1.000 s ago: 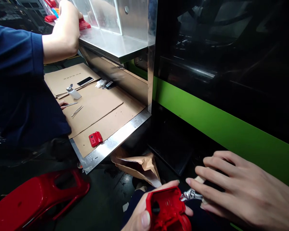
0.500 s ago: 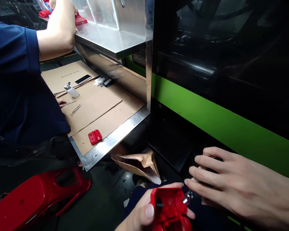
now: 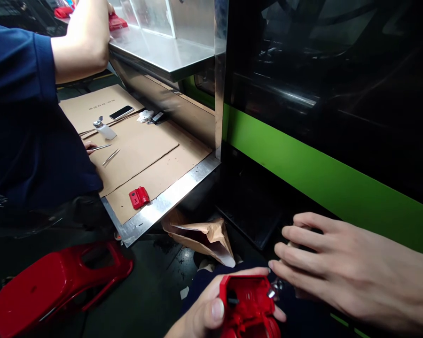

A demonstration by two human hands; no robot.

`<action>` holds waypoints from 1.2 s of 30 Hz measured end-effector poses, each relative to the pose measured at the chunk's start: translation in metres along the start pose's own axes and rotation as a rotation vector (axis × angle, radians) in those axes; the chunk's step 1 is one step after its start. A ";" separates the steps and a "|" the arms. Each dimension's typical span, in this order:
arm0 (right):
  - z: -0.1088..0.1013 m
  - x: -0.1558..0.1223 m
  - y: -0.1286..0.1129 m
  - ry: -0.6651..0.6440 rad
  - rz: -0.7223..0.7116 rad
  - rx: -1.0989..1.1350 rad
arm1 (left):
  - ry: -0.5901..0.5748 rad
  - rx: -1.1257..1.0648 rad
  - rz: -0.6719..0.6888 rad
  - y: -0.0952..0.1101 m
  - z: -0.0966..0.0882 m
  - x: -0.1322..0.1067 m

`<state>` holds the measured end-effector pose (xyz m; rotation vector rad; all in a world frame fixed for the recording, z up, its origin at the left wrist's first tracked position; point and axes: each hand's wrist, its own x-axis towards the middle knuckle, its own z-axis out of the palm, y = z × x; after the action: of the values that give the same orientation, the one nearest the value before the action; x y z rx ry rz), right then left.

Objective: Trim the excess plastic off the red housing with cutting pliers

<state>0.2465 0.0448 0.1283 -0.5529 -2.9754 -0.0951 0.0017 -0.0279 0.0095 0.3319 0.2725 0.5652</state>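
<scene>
At the bottom of the view my left hand (image 3: pixel 199 315) grips a hollow red plastic housing (image 3: pixel 249 295), its open side facing up and a small dark piece inside. My right hand (image 3: pixel 333 265) is just right of it, back of the hand upward, fingers bent and close together. Whatever these fingers hold is hidden under them. Between the right fingertips and the housing's rim shows a small shiny piece (image 3: pixel 276 289), metal or clear plastic; I cannot tell which. A similar red part (image 3: pixel 138 197) lies on the cardboard-covered bench (image 3: pixel 162 166).
A co-worker's arm (image 3: pixel 84 44) reaches over the steel shelf (image 3: pixel 162 51). Tweezers (image 3: pixel 111 157), a dispenser bottle (image 3: pixel 105 129) and a phone (image 3: pixel 121 112) lie on the cardboard. Below are a paper bag (image 3: pixel 200 237) and a red stool (image 3: pixel 38 291). A green-striped machine (image 3: pixel 285 145) stands right.
The view has shifted very slightly. My right hand has moved a little up and left; my left hand still holds the red housing in nearly the same place.
</scene>
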 end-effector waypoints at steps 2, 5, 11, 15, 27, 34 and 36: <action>0.003 -0.003 -0.001 -0.001 0.010 0.006 | 0.014 -0.001 -0.003 -0.001 -0.001 -0.001; 0.007 -0.007 -0.003 0.017 0.026 -0.008 | 0.023 0.008 -0.014 -0.002 -0.003 -0.002; 0.016 -0.014 -0.016 0.077 0.087 0.001 | 0.012 0.058 -0.032 0.000 -0.005 -0.001; 0.019 -0.015 -0.025 0.149 0.128 -0.027 | 0.034 0.086 -0.038 0.004 -0.005 0.000; 0.046 -0.050 -0.032 0.167 0.490 0.385 | 0.057 0.049 0.062 0.000 -0.003 0.004; 0.036 -0.056 -0.027 0.023 0.450 0.172 | 0.072 -0.003 0.060 0.001 0.000 0.006; 0.037 -0.053 -0.029 0.045 0.467 0.201 | 0.075 -0.032 0.061 0.001 0.001 0.007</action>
<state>0.2818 0.0025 0.0837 -1.1710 -2.6838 0.2254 0.0072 -0.0234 0.0101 0.2896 0.3260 0.6427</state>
